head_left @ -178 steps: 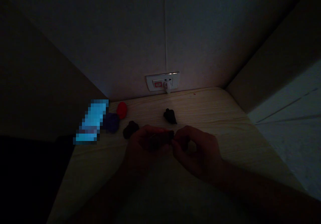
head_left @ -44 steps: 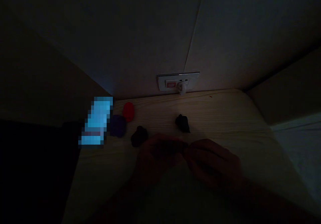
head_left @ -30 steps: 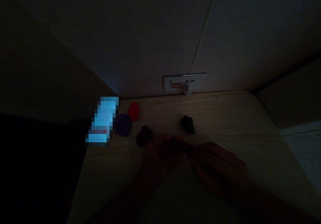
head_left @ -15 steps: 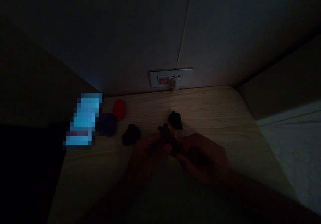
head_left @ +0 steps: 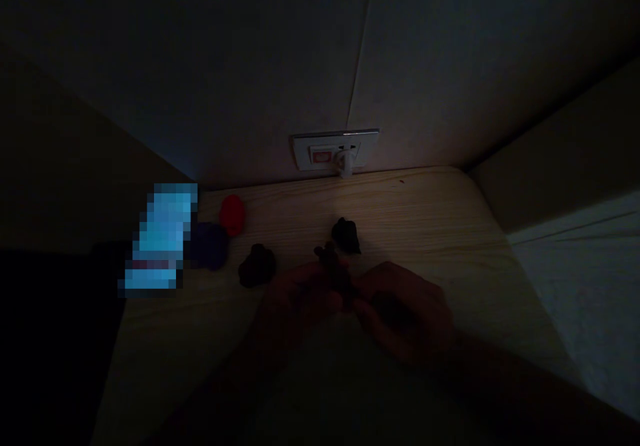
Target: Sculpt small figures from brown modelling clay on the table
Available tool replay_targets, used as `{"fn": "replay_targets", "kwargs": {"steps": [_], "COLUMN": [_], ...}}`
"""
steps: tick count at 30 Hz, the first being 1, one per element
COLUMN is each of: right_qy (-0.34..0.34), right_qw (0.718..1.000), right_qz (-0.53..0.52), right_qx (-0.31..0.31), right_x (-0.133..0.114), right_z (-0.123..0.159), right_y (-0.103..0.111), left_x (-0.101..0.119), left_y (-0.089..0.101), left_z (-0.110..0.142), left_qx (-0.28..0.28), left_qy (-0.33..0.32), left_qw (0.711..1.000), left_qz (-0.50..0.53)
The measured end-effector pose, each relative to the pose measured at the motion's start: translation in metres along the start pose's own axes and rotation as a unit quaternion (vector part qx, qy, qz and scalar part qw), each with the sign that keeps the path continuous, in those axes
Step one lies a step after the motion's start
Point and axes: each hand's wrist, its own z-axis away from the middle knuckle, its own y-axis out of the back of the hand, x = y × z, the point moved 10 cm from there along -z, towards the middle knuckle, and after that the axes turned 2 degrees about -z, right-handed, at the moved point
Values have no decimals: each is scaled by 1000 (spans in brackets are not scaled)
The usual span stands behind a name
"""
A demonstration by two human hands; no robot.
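Note:
In dim light, my left hand (head_left: 300, 303) is closed around a small dark figure (head_left: 334, 269) with round knobs at its top. My right hand (head_left: 407, 306) meets it from the other side, thumb and forefinger pinched at the figure's lower right. A dark patch in the right palm may be a lump, but shadow hides it. Left of my left hand lies a dark, lumpy piece (head_left: 257, 266), perhaps modelling clay. Just beyond the figure sits a black lump (head_left: 346, 235) with a pointed corner.
A bright, pixelated phone-like screen (head_left: 163, 233) leans at the left. Next to it are a dark purple lump (head_left: 210, 246) and a red oval piece (head_left: 233, 215). A wall socket (head_left: 360, 146) with a white plug (head_left: 345, 163) is above the wooden tabletop's (head_left: 425, 199) back edge.
The whole view has shifted slightly, so the things appear a little further left and higher. Both hands stay at the figure, with barely any change in their grip.

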Motion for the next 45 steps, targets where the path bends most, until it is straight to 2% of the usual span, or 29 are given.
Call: {"fn": "replay_targets", "kwargs": {"steps": [8,17,24,27,33,38,42,45], "right_qy": [-46,22,12,8,-43,-48,-54,-50], "right_qw": [999,999,999,999,997,997,997,998], "right_qz": [0,-40,-44,-49,-58,-49,-53,-44], "right_qx": [-1,4,-10,-12,-19,-26,-23,-14], "right_x": [10,-1,1,1,10,12,14,12], "right_z": [4,1,2,4,9,9,9,10], "right_y": [2,0,-2,-3,-6,-7,-7,-6], "left_x": [-1,9,6,5,6,5,4,2], "left_y": [-2,0,3,1,-2,-3,-6,-5], "left_z": [-2,-3,-3,-4,-5,-4,-5,-6], "left_qx": [-7,23,46,39,18,8,-22,-22], "left_qy": [-12,-16,2,2,-13,-14,-39,-51], "left_qw": [1000,999,999,999,999,998,994,992], "left_qz": [23,22,27,32,45,56,98,115]}}
